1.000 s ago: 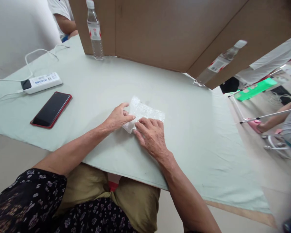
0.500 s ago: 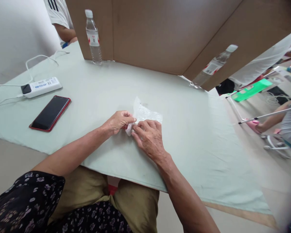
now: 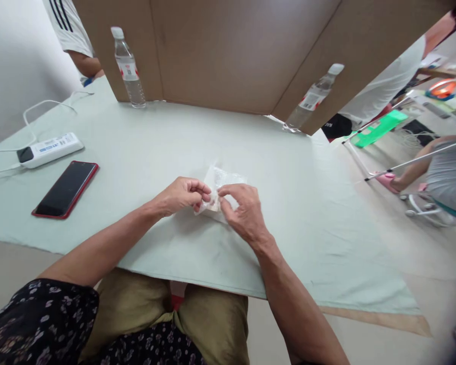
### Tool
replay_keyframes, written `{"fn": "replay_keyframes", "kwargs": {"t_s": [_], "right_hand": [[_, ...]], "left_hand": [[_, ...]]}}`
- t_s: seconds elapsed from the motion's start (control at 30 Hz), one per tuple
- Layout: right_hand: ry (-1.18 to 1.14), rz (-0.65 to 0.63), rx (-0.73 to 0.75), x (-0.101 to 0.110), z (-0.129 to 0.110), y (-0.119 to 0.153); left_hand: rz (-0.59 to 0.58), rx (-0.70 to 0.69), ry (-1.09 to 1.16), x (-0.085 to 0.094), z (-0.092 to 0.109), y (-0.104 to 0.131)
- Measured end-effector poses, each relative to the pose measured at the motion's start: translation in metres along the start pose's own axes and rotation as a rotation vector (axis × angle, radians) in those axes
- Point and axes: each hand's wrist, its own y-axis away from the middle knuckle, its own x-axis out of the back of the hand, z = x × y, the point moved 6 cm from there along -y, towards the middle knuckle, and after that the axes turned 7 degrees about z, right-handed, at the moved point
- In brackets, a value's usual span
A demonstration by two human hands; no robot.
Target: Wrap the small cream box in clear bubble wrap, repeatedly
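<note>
A clear, crinkled plastic wrap [image 3: 228,177] lies near the front middle of the pale green cloth-covered table [image 3: 167,147]. My left hand [image 3: 184,196] pinches the wrap's left edge between curled fingers. On the wrap's right side my right hand [image 3: 245,210] is bent over it, thumb and forefinger closed on the plastic. Between the fingertips shows a small pale, yellowish patch, too small to make out. Part of the wrap is hidden under my right hand.
A phone [image 3: 65,189] and a white power strip [image 3: 51,150] with cables lie at the left. Two water bottles [image 3: 129,71] [image 3: 313,99] stand by a cardboard screen [image 3: 220,56] at the back. Other people [image 3: 450,170] are beyond the table.
My right hand has changed from lying flat over the wrap to a raised pinch, and more of the wrap's lower part shows. The whole view has shifted slightly.
</note>
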Motion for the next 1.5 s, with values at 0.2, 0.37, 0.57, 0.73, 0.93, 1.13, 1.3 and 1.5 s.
{"fn": "replay_keyframes", "kwargs": {"t_s": [0.2, 0.37, 0.57, 0.73, 0.93, 1.13, 1.3, 1.5], "right_hand": [[-0.031, 0.051, -0.479, 0.040, 0.049, 0.021], [-0.095, -0.083, -0.740, 0.031, 0.071, 0.060], [-0.133, -0.152, -0.840, 0.009, 0.065, 0.055], [-0.220, -0.051, -0.847, -0.002, 0.064, 0.052], [-0.290, 0.085, -0.733, -0.008, 0.052, 0.048], [-0.339, 0.115, -0.669, -0.019, 0.029, 0.031], [-0.330, 0.068, -0.676, -0.024, 0.019, 0.029], [-0.403, -0.096, -0.617, -0.024, 0.004, 0.035]], "left_hand": [[-0.017, -0.366, -0.386, -0.010, 0.002, 0.009], [0.127, -0.812, -0.722, -0.023, 0.002, 0.021], [0.227, -0.940, -0.789, -0.026, -0.003, 0.022], [0.263, -0.935, -0.863, -0.032, -0.005, 0.027], [0.261, -0.918, -0.878, -0.035, -0.008, 0.027], [0.225, -0.862, -0.856, -0.034, -0.011, 0.020], [0.203, -0.797, -0.789, -0.034, -0.011, 0.017], [0.145, -0.663, -0.575, -0.028, -0.011, 0.011]]}}
